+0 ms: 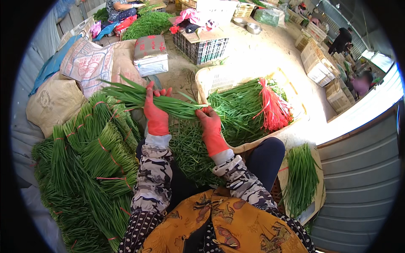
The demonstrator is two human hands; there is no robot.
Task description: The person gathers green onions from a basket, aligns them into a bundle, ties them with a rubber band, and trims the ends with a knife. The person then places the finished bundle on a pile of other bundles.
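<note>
Across both hands lies a bunch of long green garlic chives (pixel 180 107), its leafy tips to the left and its other end by my right hand. My left hand (pixel 156 110), in a red glove, supports the bunch from beneath with the thumb over it. The red-gloved right hand (pixel 209 126) pinches the stalks at the right end. Just beyond it stands a pale plastic crate (pixel 221 73) holding loose chives (pixel 239 95). A bundle of red ties (pixel 274 107) rests on those chives. Loose green leaves (pixel 196 151) cover the ground between my legs.
Tied chive bundles (pixel 104 148) are heaped at my left, beside woven sacks (pixel 87 64). At my right, more chives (pixel 302 177) lie on a board (pixel 319 193). A cardboard box (pixel 151 57) and a dark crate (pixel 201 49) stand ahead. Other people (pixel 118 9) sit farther off.
</note>
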